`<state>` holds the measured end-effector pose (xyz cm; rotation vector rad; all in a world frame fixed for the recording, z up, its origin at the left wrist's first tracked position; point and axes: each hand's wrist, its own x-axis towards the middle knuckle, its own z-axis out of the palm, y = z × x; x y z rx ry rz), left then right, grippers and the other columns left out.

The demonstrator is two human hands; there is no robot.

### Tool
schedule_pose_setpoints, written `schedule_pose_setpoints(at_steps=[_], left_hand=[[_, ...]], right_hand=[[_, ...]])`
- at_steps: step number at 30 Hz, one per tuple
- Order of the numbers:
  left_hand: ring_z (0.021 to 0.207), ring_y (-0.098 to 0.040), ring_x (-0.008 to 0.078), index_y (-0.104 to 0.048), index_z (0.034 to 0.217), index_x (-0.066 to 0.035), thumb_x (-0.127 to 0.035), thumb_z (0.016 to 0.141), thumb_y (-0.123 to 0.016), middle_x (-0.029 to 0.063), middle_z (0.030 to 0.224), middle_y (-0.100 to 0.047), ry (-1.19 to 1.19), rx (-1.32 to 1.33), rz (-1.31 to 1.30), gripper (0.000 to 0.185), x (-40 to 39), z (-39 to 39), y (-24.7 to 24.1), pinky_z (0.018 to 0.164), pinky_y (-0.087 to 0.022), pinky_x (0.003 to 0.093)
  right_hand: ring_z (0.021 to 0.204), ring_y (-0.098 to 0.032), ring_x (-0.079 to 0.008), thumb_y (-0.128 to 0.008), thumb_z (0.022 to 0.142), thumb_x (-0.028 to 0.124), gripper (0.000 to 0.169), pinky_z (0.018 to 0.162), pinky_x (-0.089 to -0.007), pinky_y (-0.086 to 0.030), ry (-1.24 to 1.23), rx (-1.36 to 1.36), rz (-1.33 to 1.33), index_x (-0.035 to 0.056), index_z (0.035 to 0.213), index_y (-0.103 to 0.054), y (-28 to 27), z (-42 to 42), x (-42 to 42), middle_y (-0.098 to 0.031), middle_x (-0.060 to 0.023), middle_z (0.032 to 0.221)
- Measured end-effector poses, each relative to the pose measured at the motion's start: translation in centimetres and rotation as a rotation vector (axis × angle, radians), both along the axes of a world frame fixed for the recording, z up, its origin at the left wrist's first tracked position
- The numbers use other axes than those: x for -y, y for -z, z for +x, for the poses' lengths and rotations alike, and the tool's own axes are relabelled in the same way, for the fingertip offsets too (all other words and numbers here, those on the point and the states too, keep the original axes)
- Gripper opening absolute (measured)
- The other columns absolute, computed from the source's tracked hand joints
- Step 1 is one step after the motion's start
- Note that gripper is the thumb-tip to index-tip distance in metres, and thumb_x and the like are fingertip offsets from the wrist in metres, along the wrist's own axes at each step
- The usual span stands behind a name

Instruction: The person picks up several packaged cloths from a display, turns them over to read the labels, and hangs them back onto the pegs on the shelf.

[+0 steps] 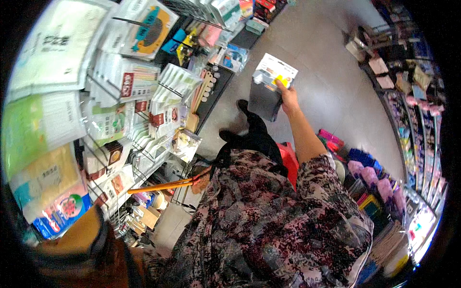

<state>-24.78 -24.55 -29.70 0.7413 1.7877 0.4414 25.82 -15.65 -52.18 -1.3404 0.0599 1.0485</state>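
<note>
My right hand [286, 96] grips a retail pack [275, 72] by its side, thumb on the front. A white printed hang card with a yellow patch forms its upper part. Below the card hangs a flat dark grey item [264, 100], perhaps fabric. The pack is held out over the aisle floor, apart from the shelves. My left hand is out of view. A blurred brown and tan shape [72, 237] fills the lower left, too unclear to name.
To the left, a rack holds packaged goods [144, 86] on metal hooks [102, 86]. An orange strap or rod [162, 185] crosses beside my torso. A red bag [288, 162] is by my right side. Stocked shelves [410, 108] line the right, beyond the grey tiled floor [320, 46].
</note>
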Motion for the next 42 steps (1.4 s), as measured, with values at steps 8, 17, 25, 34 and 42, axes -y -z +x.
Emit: schedule_pose_setpoints(at_steps=[8,17,25,34,42], left_hand=[[0.110,-0.059,0.0216,-0.043,0.138,0.001,-0.021,0.081,-0.075,0.0111,0.124,-0.060,-0.067,-0.067,-0.128,0.069,0.4,-0.7,4.5,0.095,-0.049,0.0350],[0.111,-0.059,0.0219,-0.042,0.139,0.001,-0.018,0.079,-0.075,0.0104,0.124,-0.060,-0.207,-0.137,-0.172,0.070,-0.8,2.8,8.2,0.095,-0.049,0.0354],[0.111,-0.059,0.0222,-0.041,0.139,0.001,-0.016,0.078,-0.075,0.0098,0.124,-0.059,-0.356,-0.217,-0.256,0.072,0.0,4.2,13.0,0.095,-0.049,0.0358],[0.111,-0.059,0.0225,-0.041,0.140,0.001,-0.014,0.077,-0.075,0.0091,0.124,-0.059,-0.376,-0.172,-0.171,0.074,-2.2,6.8,11.3,0.095,-0.049,0.0363],[0.111,-0.058,0.0227,-0.040,0.140,0.001,-0.012,0.075,-0.075,0.0085,0.124,-0.059,-0.312,0.164,0.311,0.075,-10.3,13.1,0.7,0.096,-0.049,0.0367]], right_hand=[[0.088,-0.063,-0.0172,-0.080,0.082,0.018,0.042,0.077,-0.0310,-0.049,-0.130,0.008,-0.254,-0.0035,0.113,-0.063,9.1,-7.4,0.9,-0.068,-0.0075,0.104],[0.100,-0.062,-0.0167,-0.074,0.087,0.016,0.038,0.085,-0.0333,-0.049,-0.259,-0.144,-0.238,-0.0025,0.119,-0.062,21.0,-7.1,-3.4,-0.067,-0.0064,0.113],[0.097,-0.062,-0.0210,-0.078,0.084,0.023,0.065,0.082,-0.0323,-0.048,-0.191,-0.244,0.029,-0.0047,0.134,-0.047,32.6,-4.2,-19.5,-0.062,-0.0082,0.113],[0.094,-0.059,-0.0201,-0.076,0.082,0.036,0.064,0.086,-0.0342,-0.047,-0.229,0.158,-0.397,0.0010,0.130,-0.051,27.2,-2.6,-19.3,-0.061,-0.0106,0.103],[0.110,-0.062,-0.0202,-0.061,0.098,0.025,0.037,0.094,-0.0317,-0.045,-0.687,-0.013,0.111,0.0021,0.126,-0.057,-12.5,-1.8,-7.4,-0.066,-0.0117,0.116]])
